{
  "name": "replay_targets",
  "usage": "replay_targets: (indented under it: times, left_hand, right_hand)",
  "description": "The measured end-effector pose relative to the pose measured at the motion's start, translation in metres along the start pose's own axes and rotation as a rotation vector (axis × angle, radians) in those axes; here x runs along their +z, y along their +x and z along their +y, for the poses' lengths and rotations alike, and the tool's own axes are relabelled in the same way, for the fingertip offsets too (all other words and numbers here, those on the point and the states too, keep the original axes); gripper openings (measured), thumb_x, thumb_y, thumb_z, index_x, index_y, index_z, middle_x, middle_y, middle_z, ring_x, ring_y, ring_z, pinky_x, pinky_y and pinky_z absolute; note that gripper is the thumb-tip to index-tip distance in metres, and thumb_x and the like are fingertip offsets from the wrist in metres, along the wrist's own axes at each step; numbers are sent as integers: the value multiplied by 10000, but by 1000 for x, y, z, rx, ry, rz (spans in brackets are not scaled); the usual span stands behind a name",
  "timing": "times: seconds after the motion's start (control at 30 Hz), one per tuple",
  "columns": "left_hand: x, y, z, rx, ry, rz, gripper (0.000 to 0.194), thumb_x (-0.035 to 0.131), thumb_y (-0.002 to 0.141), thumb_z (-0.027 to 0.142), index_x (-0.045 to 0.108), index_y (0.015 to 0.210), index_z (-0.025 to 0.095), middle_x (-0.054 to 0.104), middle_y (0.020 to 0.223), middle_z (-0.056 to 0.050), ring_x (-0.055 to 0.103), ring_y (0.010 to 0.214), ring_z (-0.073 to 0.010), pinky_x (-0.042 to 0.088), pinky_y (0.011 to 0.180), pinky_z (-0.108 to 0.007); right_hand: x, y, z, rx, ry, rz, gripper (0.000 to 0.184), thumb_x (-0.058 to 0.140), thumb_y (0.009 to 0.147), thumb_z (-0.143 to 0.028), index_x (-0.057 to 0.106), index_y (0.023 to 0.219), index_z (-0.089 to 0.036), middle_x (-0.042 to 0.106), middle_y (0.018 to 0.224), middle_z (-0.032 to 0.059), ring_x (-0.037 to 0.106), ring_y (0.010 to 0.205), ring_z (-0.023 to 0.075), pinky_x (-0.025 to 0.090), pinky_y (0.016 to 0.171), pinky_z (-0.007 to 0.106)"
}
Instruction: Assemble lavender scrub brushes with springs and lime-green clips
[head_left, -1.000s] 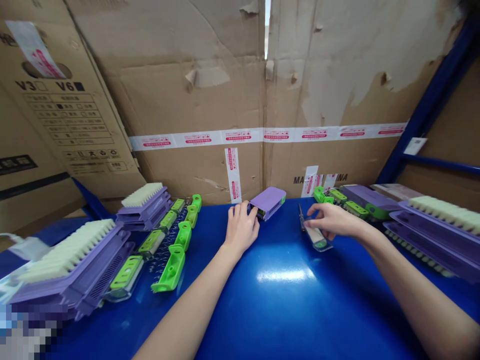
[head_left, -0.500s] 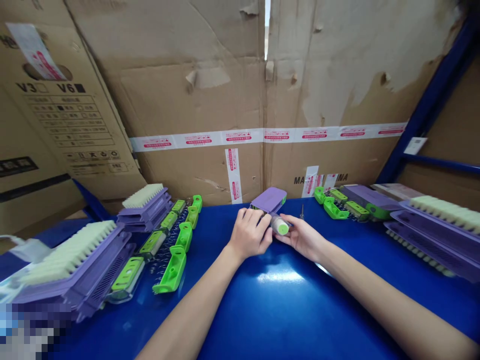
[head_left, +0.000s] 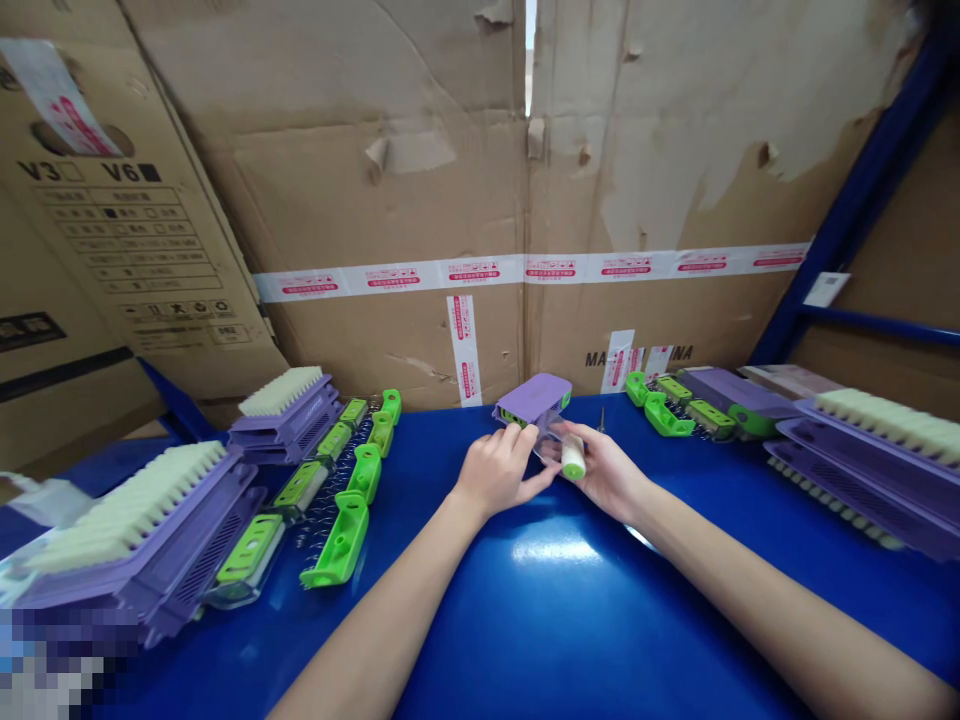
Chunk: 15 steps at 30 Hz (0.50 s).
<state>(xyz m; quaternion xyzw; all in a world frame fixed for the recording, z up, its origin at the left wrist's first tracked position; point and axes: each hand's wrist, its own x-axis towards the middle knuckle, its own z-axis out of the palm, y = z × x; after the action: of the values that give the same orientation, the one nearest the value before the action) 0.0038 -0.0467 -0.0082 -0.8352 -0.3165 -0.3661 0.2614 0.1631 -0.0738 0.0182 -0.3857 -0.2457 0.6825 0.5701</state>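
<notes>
Near the centre of the frame, the white roller (head_left: pixel 574 457) had just tipped more steeply beside the clear cover (head_left: pixel 545 447), so the two pieces seemed to be parting. The right hand (head_left: pixel 611 475) had its fingers round the roller; whether the left hand (head_left: pixel 493 474) gripped the cover, I couldn't tell.

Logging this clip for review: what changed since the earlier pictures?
The right hand has carried the clear-and-white part leftward, to the left hand, which has shifted slightly right to meet it. The purple housing and the green pieces on the left stayed put.
</notes>
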Motion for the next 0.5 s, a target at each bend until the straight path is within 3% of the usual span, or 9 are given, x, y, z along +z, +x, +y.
replay_targets:
  times: [0.17, 0.33, 0.5]
  left_hand:
    - [-2, 1, -1, 4, 56, 5, 395, 442, 863, 426, 463, 1181, 192, 615, 854, -56, 632, 701, -172, 440, 528, -251]
    - [-3, 3, 1, 74, 63, 11, 310, 438, 874, 388, 510, 1086, 175, 596, 789, -43, 612, 656, -159, 429, 517, -248]
    - [-5, 1, -4, -63, -14, 54, 227, 419, 806, 204, 517, 1002, 147, 588, 761, -43, 601, 673, -164, 434, 544, -253]
  right_hand:
    - [-2, 0, 2, 44, -28, -17, 109, 486, 842, -169, 594, 858, -161, 624, 658, 19, 607, 611, 126, 537, 598, 242]
    - [-3, 1, 4, 9, -92, -63, 150, 466, 844, -146, 584, 936, -144, 621, 669, 26, 607, 616, 131, 545, 619, 264]
    - [0, -2, 4, 45, -168, -51, 217, 382, 868, -118, 534, 1021, -133, 628, 707, 56, 637, 618, 150, 565, 623, 315]
